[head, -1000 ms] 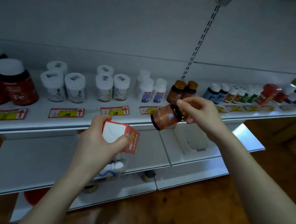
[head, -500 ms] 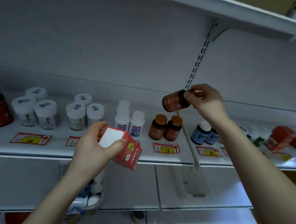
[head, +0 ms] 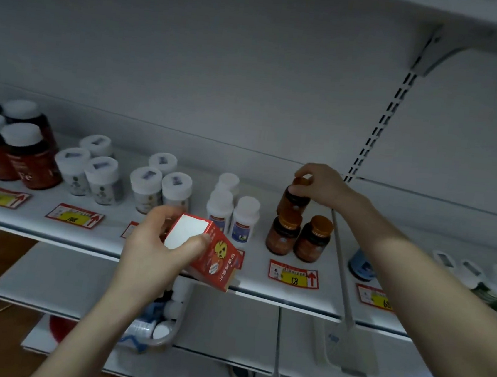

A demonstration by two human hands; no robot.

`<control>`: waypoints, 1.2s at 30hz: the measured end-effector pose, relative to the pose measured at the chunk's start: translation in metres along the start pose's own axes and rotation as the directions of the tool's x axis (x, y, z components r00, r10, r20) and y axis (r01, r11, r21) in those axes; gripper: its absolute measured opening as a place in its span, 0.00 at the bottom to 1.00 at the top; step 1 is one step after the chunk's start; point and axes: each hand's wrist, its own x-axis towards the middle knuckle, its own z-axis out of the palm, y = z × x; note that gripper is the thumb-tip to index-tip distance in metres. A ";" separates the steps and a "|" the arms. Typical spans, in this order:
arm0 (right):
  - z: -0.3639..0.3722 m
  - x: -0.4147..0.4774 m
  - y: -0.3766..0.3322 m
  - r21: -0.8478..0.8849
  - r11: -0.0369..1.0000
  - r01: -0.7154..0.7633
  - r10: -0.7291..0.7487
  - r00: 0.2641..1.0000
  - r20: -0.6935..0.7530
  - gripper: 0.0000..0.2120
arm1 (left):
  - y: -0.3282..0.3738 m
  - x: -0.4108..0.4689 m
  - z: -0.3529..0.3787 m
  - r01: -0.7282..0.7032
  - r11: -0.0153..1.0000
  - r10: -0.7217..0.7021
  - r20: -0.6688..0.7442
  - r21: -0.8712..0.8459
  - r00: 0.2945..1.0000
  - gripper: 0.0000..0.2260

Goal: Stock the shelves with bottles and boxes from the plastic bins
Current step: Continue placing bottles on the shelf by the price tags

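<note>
**Right hand sets an amber bottle upright behind two matching bottles; left hand waits with a red box**

A long white metal shelf [head: 32, 218] runs across the view, lined with groups of bottles and red-and-yellow price tags. Below it, on a lower shelf, a clear plastic bin [head: 163, 340] holds more white-capped bottles.

Both bare arms reach in from the bottom edge. The right hand [head: 322, 185] is the deeper of the two, well over the shelf. Its fingertips [head: 304, 171] curl down around the orange cap of a small amber plastic bottle [head: 296, 200]. The bottle hangs straight below them, its long axis vertical. It sits directly behind the left one of two matching amber bottles [head: 297, 238] that stand side by side at the shelf front, above a price tag [head: 293, 275]. The front bottle hides its base, so whether it touches the shelf cannot be told. The remaining move looks like a short straight drop, then a release upward.

The left hand [head: 150, 250] is nearer the camera, in front of the shelf edge and left of the amber group. Its fingers and thumb wrap a red cardboard box [head: 214, 254], tilted, with its white end flap facing up. The right hand is plainly the nearer one to the amber row.
</note>
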 end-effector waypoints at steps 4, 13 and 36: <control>0.011 0.004 0.005 0.021 1.000 -0.006 0.005 0.998 0.056 0.20 | -0.003 0.004 0.004 0.005 1.000 -0.005 0.008 0.020 1.000 0.17; 0.026 0.006 0.015 0.068 0.996 -0.054 0.050 0.997 0.063 0.19 | -0.009 0.012 0.003 0.006 1.000 -0.006 0.032 0.014 0.999 0.20; 0.018 -0.127 -0.073 0.592 0.783 0.191 -0.279 0.959 0.059 0.16 | 0.029 0.042 0.023 0.143 0.848 0.000 0.269 -0.511 0.963 0.13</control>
